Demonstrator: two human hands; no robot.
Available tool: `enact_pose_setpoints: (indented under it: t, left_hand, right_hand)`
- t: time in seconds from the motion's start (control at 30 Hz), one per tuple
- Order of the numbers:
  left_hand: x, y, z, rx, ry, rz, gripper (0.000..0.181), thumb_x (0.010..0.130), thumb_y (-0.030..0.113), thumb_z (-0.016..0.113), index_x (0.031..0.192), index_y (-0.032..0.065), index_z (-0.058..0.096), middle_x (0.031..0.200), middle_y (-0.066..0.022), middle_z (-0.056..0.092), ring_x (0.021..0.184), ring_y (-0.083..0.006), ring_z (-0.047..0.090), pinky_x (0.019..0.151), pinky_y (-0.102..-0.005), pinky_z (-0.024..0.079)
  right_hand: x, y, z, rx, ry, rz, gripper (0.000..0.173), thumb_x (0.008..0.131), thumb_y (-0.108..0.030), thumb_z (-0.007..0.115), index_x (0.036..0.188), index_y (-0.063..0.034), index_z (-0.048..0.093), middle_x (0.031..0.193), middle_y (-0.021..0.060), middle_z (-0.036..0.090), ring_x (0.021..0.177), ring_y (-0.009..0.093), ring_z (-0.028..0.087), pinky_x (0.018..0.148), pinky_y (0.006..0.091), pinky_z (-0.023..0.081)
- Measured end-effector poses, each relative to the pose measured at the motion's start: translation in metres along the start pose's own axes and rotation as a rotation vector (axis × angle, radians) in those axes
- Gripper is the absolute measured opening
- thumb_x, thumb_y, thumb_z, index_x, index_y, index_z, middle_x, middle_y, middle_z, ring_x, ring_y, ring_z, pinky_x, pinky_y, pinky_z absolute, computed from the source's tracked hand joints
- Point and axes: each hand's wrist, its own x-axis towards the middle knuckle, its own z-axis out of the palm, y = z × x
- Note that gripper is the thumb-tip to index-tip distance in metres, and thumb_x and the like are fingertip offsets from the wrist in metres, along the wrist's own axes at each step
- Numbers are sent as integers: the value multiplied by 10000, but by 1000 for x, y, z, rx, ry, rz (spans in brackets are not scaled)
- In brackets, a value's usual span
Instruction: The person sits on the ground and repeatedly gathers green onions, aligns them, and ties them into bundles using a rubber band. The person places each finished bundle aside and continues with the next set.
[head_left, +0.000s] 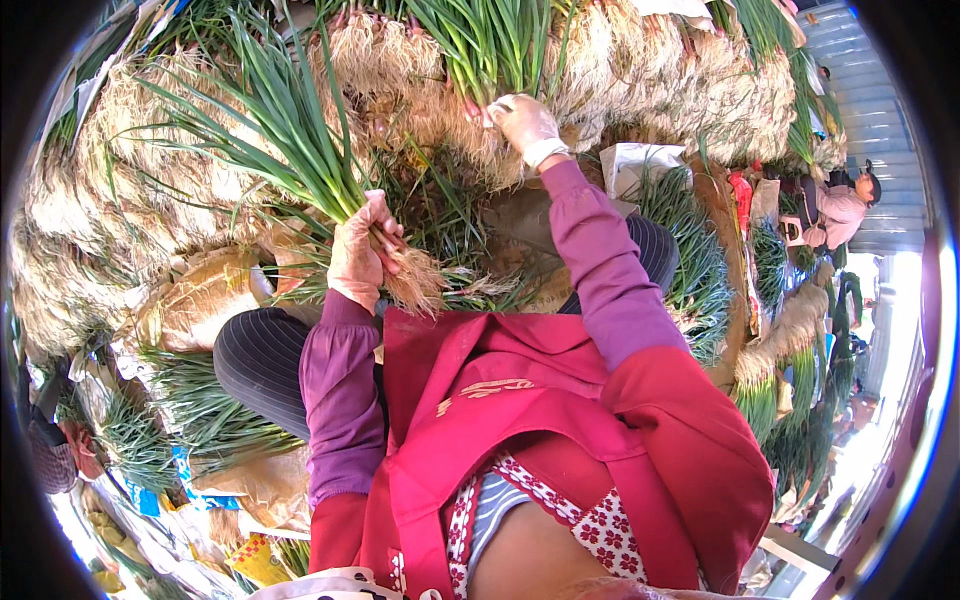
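Observation:
My left hand is closed around a bunch of green onions. Their green leaves fan up and left, and the pale roots hang below the fist. Further up, my right hand, in a thin whitish glove, reaches the lower ends of other green onions lying on the pile. Its fingers are bent near their reddish bulbs; whether they pinch any stalk is hidden. Behind both hands rises a long heap of green onions with tangled roots turned towards me.
Loose leaves and small stalks litter the ground between my knees. Brown sacking lies at left. Sorted green onions line the right side, beside a white bag. Another person sits at far right; part of someone shows at far left.

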Motion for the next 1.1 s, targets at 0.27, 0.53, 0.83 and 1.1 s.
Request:
enact_pose_setpoints:
  t: [0.27, 0.53, 0.83, 1.1]
  left_hand:
    - [-12, 8, 1, 2, 35, -71, 223, 859, 268, 667, 862, 54, 606, 731, -48, 626, 534, -135, 555, 487, -261, 485]
    - [-13, -10, -6, 191, -105, -97, 289, 898, 301, 621, 888, 16, 665, 658, -82, 655, 411, -128, 542, 310, -211, 387]
    - [-17, -34, -5, 164, -47, -111, 316, 897, 305, 636, 892, -11, 641, 646, -125, 649, 412, -162, 569, 312, -227, 397]
    - [-11, -35, -13, 244, 51, -98, 287, 914, 260, 607, 864, -19, 646, 594, -137, 632, 356, -173, 516, 307, -243, 362]
  right_hand:
    - [-38, -55, -47, 784, 132, 3, 282, 966, -358, 512, 1017, -127, 665, 708, 24, 628, 539, 81, 551, 424, 235, 416]
    - [-149, -78, 49, 341, -153, -600, 386, 907, -430, 566, 1060, -82, 632, 768, 93, 644, 688, 218, 642, 615, 313, 496]
    - [-75, -109, 94, 1258, -369, 113, 438, 873, -274, 671, 1192, 4, 556, 1046, 111, 612, 887, 173, 598, 754, 291, 498]
    - [-85, -87, 119, 1680, -329, 224, 340, 918, -293, 587, 1142, -37, 605, 900, 44, 592, 793, 165, 560, 727, 299, 480]
